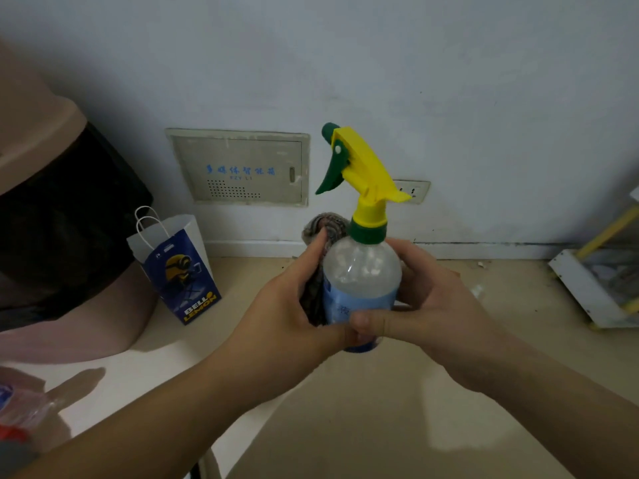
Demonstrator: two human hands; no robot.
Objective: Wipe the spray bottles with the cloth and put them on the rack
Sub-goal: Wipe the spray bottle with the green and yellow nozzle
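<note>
A clear spray bottle (361, 271) with a blue label and a yellow and green trigger head is held upright in mid-air at the centre of the view. My right hand (435, 305) grips its body from the right, thumb across the label. My left hand (294, 305) holds a striped grey cloth (323, 229) against the bottle's left side, fingers curled round it. Most of the cloth is hidden behind the bottle and my fingers. A white rack with yellow posts (601, 271) stands on the floor at the far right, partly cut off by the frame.
A blue and white paper bag (176, 267) stands on the floor at left beside a pink and black object (62, 219). A wall panel (242, 167) and a socket (411, 191) are on the white wall behind. Plastic items (17, 409) lie at bottom left.
</note>
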